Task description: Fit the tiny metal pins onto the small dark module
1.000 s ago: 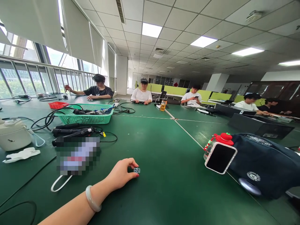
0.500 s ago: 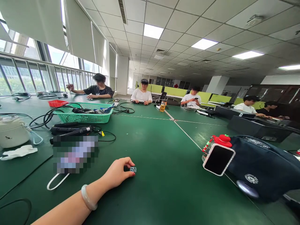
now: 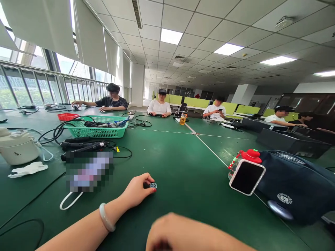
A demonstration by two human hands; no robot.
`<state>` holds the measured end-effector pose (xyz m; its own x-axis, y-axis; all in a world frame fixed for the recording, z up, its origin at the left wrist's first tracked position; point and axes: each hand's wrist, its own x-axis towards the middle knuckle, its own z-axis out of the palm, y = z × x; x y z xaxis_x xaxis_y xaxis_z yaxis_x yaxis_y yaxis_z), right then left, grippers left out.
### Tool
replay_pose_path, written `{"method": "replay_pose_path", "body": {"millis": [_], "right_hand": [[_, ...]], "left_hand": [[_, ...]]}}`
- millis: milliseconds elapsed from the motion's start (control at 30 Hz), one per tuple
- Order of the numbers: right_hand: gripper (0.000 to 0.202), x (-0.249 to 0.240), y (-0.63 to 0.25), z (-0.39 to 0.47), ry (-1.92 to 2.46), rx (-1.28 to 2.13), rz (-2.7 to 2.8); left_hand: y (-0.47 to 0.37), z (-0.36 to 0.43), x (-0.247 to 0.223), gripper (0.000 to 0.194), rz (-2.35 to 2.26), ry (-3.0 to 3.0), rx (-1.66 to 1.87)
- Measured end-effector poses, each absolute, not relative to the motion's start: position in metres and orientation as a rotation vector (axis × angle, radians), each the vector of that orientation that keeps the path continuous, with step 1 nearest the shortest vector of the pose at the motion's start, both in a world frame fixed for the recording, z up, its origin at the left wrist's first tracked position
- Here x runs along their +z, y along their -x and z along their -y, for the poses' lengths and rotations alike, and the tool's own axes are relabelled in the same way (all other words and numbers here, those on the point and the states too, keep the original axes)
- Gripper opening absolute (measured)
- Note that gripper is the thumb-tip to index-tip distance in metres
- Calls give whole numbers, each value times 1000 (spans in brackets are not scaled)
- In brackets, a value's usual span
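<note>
My left hand rests on the green table with its thumb and fingers pinched on a small square circuit board that lies on the mat. A pale bangle sits on that wrist. My right hand shows at the bottom edge, blurred, knuckles up and fingers curled; whether it holds anything cannot be told.
A phone leans on a red-capped bottle beside a dark bag at right. A green basket, black cables and tools, a white pot stand at left. Several seated people work at the far side.
My right hand has come into view at the bottom edge. The left hand keeps its pinch on the small board in the same spot.
</note>
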<state>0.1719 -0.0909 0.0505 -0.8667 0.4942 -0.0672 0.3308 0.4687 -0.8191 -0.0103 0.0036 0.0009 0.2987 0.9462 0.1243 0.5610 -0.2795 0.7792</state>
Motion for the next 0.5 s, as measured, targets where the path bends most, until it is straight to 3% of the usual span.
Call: {"method": "replay_pose_path", "body": {"millis": [133, 367, 500], "right_hand": [[23, 23, -162, 26, 1167, 615, 2427], [39, -14, -165, 8, 972, 572, 2359], [36, -18, -164, 8, 909, 472, 2433]], "left_hand": [[11, -9, -5, 23, -1367, -1855, 930], [13, -18, -10, 25, -1411, -1766, 952], [13, -19, -12, 27, -1428, -1771, 950]]}}
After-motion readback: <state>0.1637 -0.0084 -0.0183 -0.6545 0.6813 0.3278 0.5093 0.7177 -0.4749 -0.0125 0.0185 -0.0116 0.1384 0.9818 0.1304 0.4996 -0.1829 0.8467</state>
